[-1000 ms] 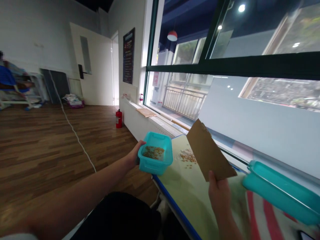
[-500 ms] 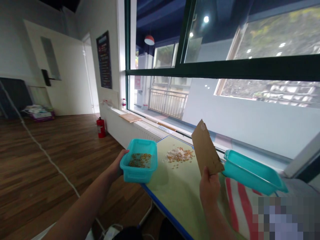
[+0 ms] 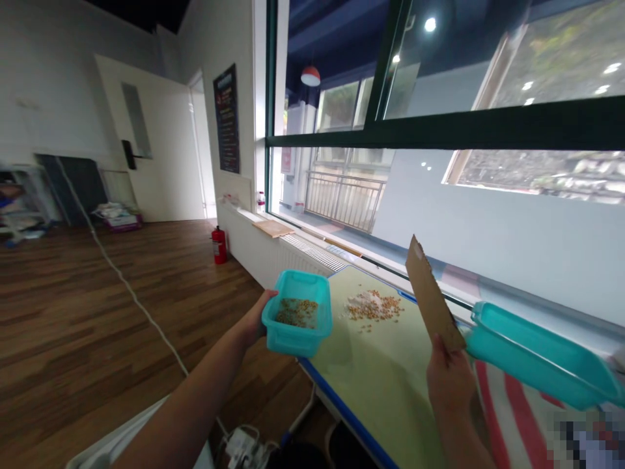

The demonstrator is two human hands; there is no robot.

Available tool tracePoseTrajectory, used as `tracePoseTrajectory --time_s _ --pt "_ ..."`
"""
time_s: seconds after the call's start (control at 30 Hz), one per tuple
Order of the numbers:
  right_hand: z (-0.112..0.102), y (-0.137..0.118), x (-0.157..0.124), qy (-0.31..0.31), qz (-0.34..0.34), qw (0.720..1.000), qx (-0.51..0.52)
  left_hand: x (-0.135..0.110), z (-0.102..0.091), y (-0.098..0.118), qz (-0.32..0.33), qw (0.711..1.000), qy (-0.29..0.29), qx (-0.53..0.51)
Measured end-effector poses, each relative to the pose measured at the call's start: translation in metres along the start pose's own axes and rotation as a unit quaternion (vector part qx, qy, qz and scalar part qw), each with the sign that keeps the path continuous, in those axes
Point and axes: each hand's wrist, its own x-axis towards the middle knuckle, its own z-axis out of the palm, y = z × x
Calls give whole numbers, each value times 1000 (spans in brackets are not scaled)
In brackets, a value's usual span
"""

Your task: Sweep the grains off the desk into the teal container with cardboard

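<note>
My left hand (image 3: 258, 319) grips the left side of a teal plastic container (image 3: 297, 343), thumb over its rim, held at the table's left edge. Small brown and yellow kernels (image 3: 297, 312) lie on its bottom. In my right hand (image 3: 450, 378) is a piece of brown cardboard (image 3: 432, 293), held up and tilted above the table. Between the hands, a loose pile of yellow kernels (image 3: 378, 306) mixed with white grains or powder is spread on the pale yellow-green table (image 3: 371, 384).
A second teal container (image 3: 547, 352) sits at the right by a red-and-white striped cloth (image 3: 520, 404). The window and a radiator (image 3: 312, 255) border the table's far side. A red fire extinguisher (image 3: 219, 245) stands on the floor. A white cable (image 3: 131, 286) crosses the floor at left.
The view has turned left, so everything sits further right. The cardboard in my right hand has turned and shows narrower. Both hands keep their hold.
</note>
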Motion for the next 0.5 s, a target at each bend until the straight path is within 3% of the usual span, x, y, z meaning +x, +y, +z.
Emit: tracePoseTrajectory --time_s 0.17,0.27,0.5 --pt "3 9 6 -12 47 997 59 8 -10 -2 9 999 -48 11" --pt "2 8 6 11 73 994 85 11 -11 -2 2 999 -48 9" --pt "7 6 4 32 52 992 113 8 -2 6 -22 997 -74 -8"
